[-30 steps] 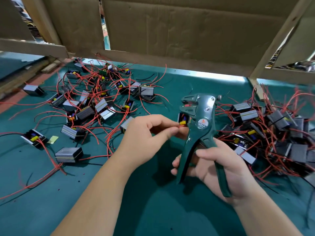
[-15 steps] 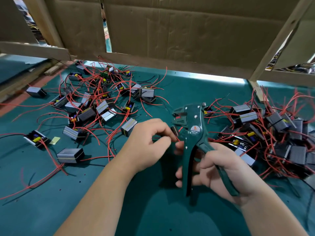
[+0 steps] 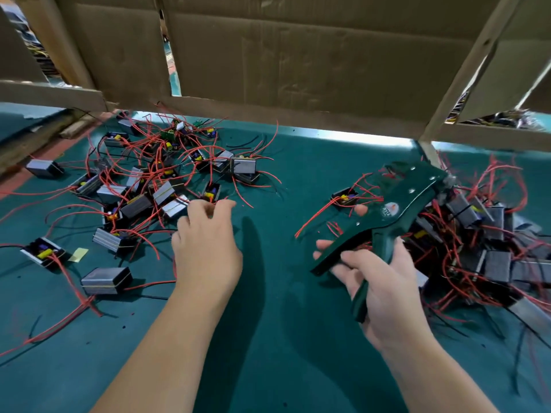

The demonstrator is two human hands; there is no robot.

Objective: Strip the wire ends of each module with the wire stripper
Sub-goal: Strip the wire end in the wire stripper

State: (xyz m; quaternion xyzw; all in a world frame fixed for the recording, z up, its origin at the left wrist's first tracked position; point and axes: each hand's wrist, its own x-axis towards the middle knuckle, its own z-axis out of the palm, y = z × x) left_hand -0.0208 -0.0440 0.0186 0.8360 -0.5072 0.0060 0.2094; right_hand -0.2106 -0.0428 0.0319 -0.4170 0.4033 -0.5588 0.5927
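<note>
My right hand [image 3: 384, 281] grips the handles of the dark green wire stripper [image 3: 396, 210]. The tool is tilted, and its jaws point up and right over the right pile of modules [image 3: 483, 234]. A black module with a yellow part [image 3: 346, 198] lies on the mat just left of the jaws, its red wires fanning out. My left hand [image 3: 205, 248] reaches to the edge of the left pile of modules [image 3: 143, 186]. Its fingertips are loosely curled at red wires beside an open black module [image 3: 212, 192]. I see nothing gripped in it.
The green mat [image 3: 268, 338] covers the table. Cardboard walls on a wooden frame [image 3: 298, 70] close off the back. A lone grey module [image 3: 105, 281] and a black one [image 3: 43, 251] lie at front left, near a yellow scrap [image 3: 78, 254]. Loose red wires trail across the mat.
My left hand has let go of the wire at the jaws and moved left to the left pile. My right hand swung the stripper right, tilting it over the right pile.
</note>
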